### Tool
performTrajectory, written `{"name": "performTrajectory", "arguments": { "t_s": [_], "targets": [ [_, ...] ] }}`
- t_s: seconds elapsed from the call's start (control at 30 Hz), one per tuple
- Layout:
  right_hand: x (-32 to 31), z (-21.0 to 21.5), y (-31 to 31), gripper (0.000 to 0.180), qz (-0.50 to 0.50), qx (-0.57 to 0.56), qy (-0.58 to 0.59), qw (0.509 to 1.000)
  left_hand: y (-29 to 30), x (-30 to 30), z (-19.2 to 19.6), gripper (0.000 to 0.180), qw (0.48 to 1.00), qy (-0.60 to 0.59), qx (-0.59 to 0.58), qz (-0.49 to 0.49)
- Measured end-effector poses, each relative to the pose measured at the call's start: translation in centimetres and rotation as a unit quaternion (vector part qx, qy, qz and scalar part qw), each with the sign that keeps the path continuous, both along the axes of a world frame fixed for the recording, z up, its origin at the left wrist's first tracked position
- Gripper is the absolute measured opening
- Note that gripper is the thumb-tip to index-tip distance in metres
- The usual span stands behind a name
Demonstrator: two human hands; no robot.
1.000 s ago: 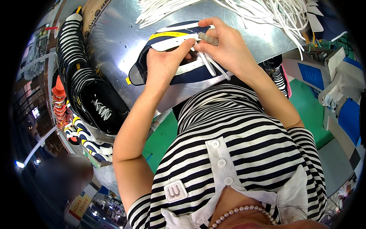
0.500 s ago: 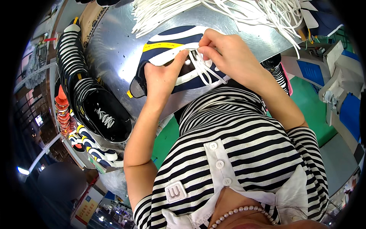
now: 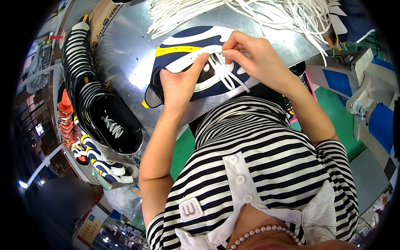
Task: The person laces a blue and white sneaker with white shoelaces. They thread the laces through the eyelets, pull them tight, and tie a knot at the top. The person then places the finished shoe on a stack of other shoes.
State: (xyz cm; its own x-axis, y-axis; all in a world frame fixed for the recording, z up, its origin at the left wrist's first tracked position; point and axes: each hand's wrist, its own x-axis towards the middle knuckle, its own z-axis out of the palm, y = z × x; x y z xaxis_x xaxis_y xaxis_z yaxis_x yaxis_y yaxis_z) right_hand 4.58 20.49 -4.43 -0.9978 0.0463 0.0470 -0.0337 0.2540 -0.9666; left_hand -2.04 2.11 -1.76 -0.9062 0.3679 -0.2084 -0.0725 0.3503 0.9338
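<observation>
A navy, white and yellow shoe upper (image 3: 179, 51) lies on its side on the metal table, its heel toward my left. My left hand (image 3: 182, 82) is closed on its collar side, the thumb pressed along the white eyelet edge and the other fingers hidden beneath or inside. At the eyelets my right hand (image 3: 255, 58) pinches a white shoelace (image 3: 223, 75) between thumb and index finger. Loose lengths of the lace hang in loops across the throat of the upper toward me. The pinched end itself is mostly covered by my fingertips.
A heap of white laces (image 3: 266, 12) covers the far side of the metal table (image 3: 118, 54). A long row of nested black-and-white uppers (image 3: 79, 54) curves along the left. Below it sit more coloured uppers (image 3: 104, 164). Grey and blue equipment (image 3: 337, 81) stands at the right.
My right hand has drawn slightly to the right, away from my left thumb, with the lace in its pinch. The upper and my left hand have hardly shifted.
</observation>
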Motion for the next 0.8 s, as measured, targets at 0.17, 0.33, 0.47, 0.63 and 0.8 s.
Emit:
{"name": "performTrajectory", "arguments": {
  "t_s": [0.17,0.33,0.47,0.63,0.8],
  "targets": [
    [-0.6,0.5,-0.5,0.013,0.0,0.067,-0.006,0.998,-0.5,0.1,-0.9,0.015,0.996,0.085,0.026,-0.03],
    [-3.0,1.0,-3.2,0.022,0.007,0.301,0.005,0.953,-0.3,0.5,-1.1,0.013,0.985,0.164,-0.009,-0.052],
    [-4.1,2.5,-0.3,0.019,0.095,0.278,-0.01,0.956,-1.3,-1.2,0.8,0.017,0.993,-0.11,-0.019,-0.05],
    [-3.2,0.6,0.0,0.019,-0.039,0.039,0.0,0.998,-1.1,-2.1,0.6,0.021,0.983,-0.176,0.043,-0.037],
    [-3.7,-1.3,-1.7,0.019,-0.063,0.042,0.048,0.996,0.1,-3.3,-0.3,0.03,0.995,-0.101,-0.017,-0.023]
  ]
}}
